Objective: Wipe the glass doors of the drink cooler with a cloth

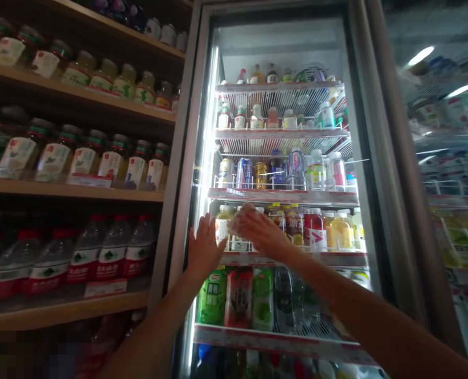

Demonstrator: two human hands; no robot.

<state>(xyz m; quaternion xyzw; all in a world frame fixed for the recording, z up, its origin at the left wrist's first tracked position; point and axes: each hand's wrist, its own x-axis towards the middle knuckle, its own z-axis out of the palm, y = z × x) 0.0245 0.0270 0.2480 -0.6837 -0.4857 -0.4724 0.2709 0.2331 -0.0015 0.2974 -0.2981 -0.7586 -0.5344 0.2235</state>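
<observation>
Both my arms reach up toward a tall glass-fronted drinks fridge [284, 198]. My left hand [207, 245] is open and empty, fingers stretched upward, near the left edge of the glass. My right hand [262, 231] is to its right, in front of the shelf of bottled drinks, fingers together over a pale crumpled cloth [236, 222]. The cloth is partly covered by the fingers and blurred. Behind the hands are a pale-labelled bottle [221, 229] and a red drink bottle [316, 230]. Whether either hand touches the glass cannot be made out.
Wooden shelves [71, 188] on the left carry jars and several red-capped water bottles [111, 252]. The fridge's metal frame [178, 173] stands between them and the glass. Lower down are large green bottles [212, 297]. Another glass-fronted cabinet [450, 200] is at the right.
</observation>
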